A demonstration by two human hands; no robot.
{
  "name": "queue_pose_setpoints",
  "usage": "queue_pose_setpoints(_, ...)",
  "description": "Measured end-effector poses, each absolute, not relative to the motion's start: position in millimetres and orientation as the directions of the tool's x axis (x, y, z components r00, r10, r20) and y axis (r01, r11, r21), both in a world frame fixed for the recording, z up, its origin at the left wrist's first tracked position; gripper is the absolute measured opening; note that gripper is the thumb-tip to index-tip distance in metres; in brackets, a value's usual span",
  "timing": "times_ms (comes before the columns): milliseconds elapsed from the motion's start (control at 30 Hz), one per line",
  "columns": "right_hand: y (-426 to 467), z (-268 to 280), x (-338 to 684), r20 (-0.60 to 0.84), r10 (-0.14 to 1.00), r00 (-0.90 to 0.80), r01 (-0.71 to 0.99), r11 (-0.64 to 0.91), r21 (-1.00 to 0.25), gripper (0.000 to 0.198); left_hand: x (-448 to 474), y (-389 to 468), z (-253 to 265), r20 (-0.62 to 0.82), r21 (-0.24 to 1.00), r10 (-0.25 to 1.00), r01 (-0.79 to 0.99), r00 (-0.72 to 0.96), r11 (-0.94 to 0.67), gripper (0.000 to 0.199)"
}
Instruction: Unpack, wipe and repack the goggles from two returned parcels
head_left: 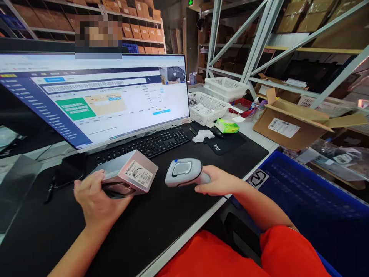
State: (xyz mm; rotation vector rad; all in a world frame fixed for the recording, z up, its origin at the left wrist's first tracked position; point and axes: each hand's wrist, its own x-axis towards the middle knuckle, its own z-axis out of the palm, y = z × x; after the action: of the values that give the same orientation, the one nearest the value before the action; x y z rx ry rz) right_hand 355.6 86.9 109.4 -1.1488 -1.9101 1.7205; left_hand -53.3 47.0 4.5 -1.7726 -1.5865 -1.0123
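Note:
My left hand [98, 200] is closed around a small silver-grey product box [122, 168], tilted above the black desk mat. The end of the box that carries a printed label and barcode is turned to the right. My right hand [220, 180] grips the handle of a light grey barcode scanner [184, 172]. Its head points left, a short gap away from the box's label. Behind both hands lies a black keyboard [161, 143] below a lit monitor [121, 100] that shows a green panel on a web page.
A crumpled tissue [203, 135], a green tissue pack [227, 125] and a mouse pad [227, 145] lie at the back right. White baskets [208, 107] stand behind them. An open cardboard box [288, 123] and a blue bin [311, 204] are right. A pen [49, 190] lies left.

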Motion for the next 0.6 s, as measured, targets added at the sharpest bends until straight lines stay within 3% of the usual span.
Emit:
queue_pose_setpoints(233,80.9,113.4,342.6,-0.290,0.674,-0.679,0.331,-0.071,-0.941,0.036,-60.3,42.8,1.0,0.821,0.032,0.565,0.981,0.083,-0.191,0.086)
queue_pose_setpoints(333,86.8,107.4,351.6,-0.306,0.764,-0.569,0.345,-0.116,-0.931,0.046,-60.2,42.0,-0.9,0.826,0.061,0.561,0.979,0.061,-0.196,0.084)
queue_pose_setpoints(433,109.5,96.0,378.0,-0.166,0.919,-0.358,0.418,-0.001,-0.908,0.054,-52.2,39.4,0.9,0.835,0.074,0.545,0.967,0.074,-0.245,0.084)
queue_pose_setpoints(500,135.4,86.2,405.9,-0.058,0.982,-0.180,0.587,0.060,-0.808,0.046,-42.7,35.9,3.9,0.837,0.064,0.535,0.950,0.116,-0.306,0.086)
queue_pose_setpoints(600,175.8,73.9,451.7,-0.013,0.995,0.096,0.858,-0.090,-0.506,0.024,-25.1,27.7,8.8,0.846,0.064,0.507,0.914,0.162,-0.400,0.091)
